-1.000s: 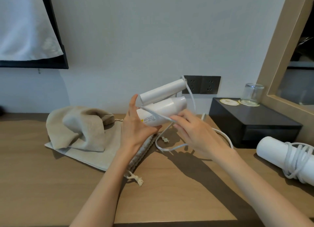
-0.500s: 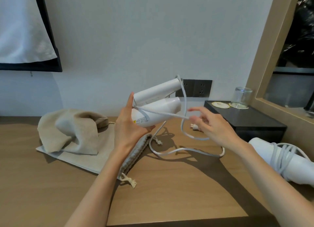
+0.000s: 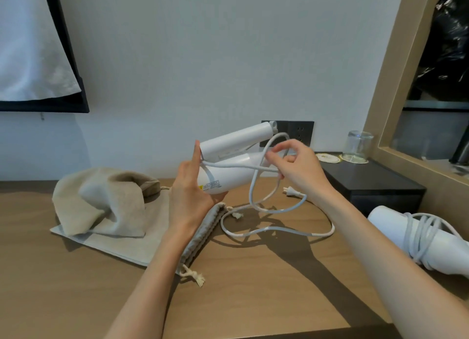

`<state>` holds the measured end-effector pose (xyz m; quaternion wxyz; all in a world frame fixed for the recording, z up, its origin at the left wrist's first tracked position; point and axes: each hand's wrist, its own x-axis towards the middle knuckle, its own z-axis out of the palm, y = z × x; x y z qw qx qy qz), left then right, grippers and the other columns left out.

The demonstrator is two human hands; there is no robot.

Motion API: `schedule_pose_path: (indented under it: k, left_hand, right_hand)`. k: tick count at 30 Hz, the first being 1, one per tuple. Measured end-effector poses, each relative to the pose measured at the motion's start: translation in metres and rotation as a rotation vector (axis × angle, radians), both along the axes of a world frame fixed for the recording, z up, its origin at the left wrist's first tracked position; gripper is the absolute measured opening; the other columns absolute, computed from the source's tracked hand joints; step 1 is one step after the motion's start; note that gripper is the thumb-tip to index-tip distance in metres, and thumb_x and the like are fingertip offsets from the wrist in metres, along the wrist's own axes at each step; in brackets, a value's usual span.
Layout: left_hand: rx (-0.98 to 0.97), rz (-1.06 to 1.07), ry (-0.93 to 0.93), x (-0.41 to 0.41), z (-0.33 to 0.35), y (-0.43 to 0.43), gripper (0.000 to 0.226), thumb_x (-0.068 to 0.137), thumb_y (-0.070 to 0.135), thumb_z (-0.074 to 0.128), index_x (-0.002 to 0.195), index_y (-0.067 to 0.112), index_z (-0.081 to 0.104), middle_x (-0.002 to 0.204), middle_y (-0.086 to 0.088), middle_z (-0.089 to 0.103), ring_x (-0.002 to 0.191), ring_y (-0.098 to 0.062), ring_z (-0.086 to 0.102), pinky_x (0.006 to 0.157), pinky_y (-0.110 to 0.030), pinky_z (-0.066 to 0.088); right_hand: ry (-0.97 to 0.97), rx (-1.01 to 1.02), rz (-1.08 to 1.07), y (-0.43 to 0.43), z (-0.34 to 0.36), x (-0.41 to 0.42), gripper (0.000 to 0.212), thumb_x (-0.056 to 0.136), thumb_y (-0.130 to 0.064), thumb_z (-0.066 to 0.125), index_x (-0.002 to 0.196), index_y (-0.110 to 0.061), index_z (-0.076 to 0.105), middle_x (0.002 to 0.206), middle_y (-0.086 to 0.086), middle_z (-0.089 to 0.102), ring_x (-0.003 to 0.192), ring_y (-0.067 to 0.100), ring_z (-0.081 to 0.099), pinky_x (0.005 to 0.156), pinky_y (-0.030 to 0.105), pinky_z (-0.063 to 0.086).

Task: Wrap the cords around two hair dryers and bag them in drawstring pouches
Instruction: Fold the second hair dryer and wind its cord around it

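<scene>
My left hand (image 3: 189,199) grips a folded white hair dryer (image 3: 229,176) by its rear end, holding it above the wooden desk (image 3: 76,288). Its white cord (image 3: 253,186) crosses the body once, and my right hand (image 3: 295,167) pinches a loop of it beside the dryer's front end. The rest of the cord trails onto the desk, ending in a plug (image 3: 293,192). A second white hair dryer (image 3: 396,239), its cord wound around it, lies at the right edge. Two beige drawstring pouches (image 3: 111,206) lie overlapping on the left.
A black box (image 3: 375,186) at the back right carries coasters and an upturned glass (image 3: 359,145). A black wall socket (image 3: 299,133) sits behind the dryer. A wood-framed mirror (image 3: 396,84) rises on the right. A dark-framed screen hangs at upper left.
My right hand has risen from the desk side and brought the cord up and over toward the dryer's front end. The left hand has kept the dryer steady.
</scene>
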<state>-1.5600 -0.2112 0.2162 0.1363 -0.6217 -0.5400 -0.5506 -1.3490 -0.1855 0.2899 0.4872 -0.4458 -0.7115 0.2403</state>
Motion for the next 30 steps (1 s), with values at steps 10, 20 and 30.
schedule_pose_path:
  k: [10, 20, 30]
  left_hand:
    - [-0.033, 0.037, 0.039, -0.001, 0.000, -0.003, 0.110, 0.060, 0.018, 0.088, 0.150, 0.013, 0.024, 0.111, -0.016, 0.056, 0.095, -0.029, 0.057, 0.068, -0.030, 0.041]
    - [-0.049, 0.069, -0.077, -0.007, 0.000, -0.002, 0.113, 0.061, 0.026, 0.088, 0.151, 0.017, 0.020, 0.115, -0.015, 0.055, 0.101, -0.026, 0.055, 0.073, -0.029, 0.040]
    - [-0.164, 0.033, -0.301, -0.007, -0.003, 0.003, 0.123, 0.054, 0.034, 0.090, 0.151, 0.032, 0.014, 0.122, -0.005, 0.053, 0.109, -0.020, 0.052, 0.083, -0.023, 0.037]
  right_hand:
    - [-0.313, 0.294, 0.048, -0.009, -0.002, 0.008, 0.031, 0.095, -0.016, 0.044, 0.116, -0.036, 0.058, 0.066, -0.002, 0.059, 0.058, 0.015, 0.054, 0.056, 0.037, 0.048]
    - [-0.617, 0.206, -0.149, -0.012, -0.023, 0.027, 0.040, 0.092, -0.051, 0.050, 0.061, -0.025, 0.055, 0.050, -0.009, 0.045, 0.051, 0.008, 0.043, 0.049, 0.020, 0.028]
    - [-0.322, 0.009, -0.155, 0.000, -0.036, 0.037, 0.055, 0.076, -0.058, 0.067, 0.046, -0.014, 0.050, 0.043, -0.002, 0.039, 0.047, 0.013, 0.040, 0.054, 0.030, 0.038]
